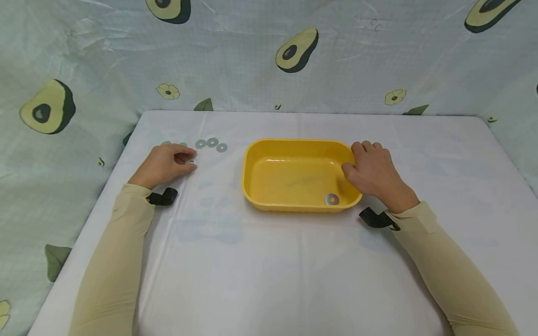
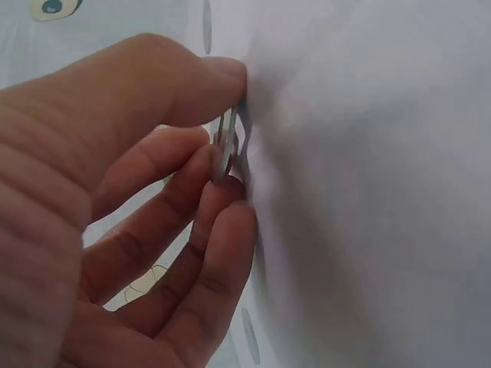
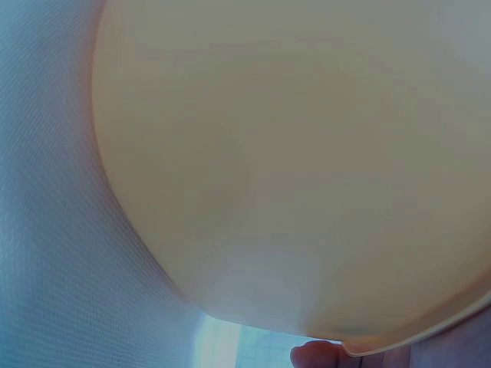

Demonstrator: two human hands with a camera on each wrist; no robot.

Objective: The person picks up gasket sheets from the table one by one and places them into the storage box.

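Observation:
My left hand (image 1: 165,164) is low over the left part of the table, with a metal washer (image 2: 225,144) between its thumb and fingertips. The left wrist view shows that washer nearly edge-on, close to the white cloth. Several flat grey washers (image 1: 212,142) lie just beyond and to the right of this hand, some partly covered by it. My right hand (image 1: 373,173) grips the right rim of a yellow plastic tray (image 1: 269,207), thumb inside and fingers over the outer side. One washer (image 1: 332,199) lies inside the tray, near its front right corner.
A white cloth (image 1: 269,280) covers the table. Behind and to the left hangs a pale curtain (image 1: 235,56) printed with avocados. In the right wrist view, the tray's outer wall (image 3: 291,153) fills most of the picture.

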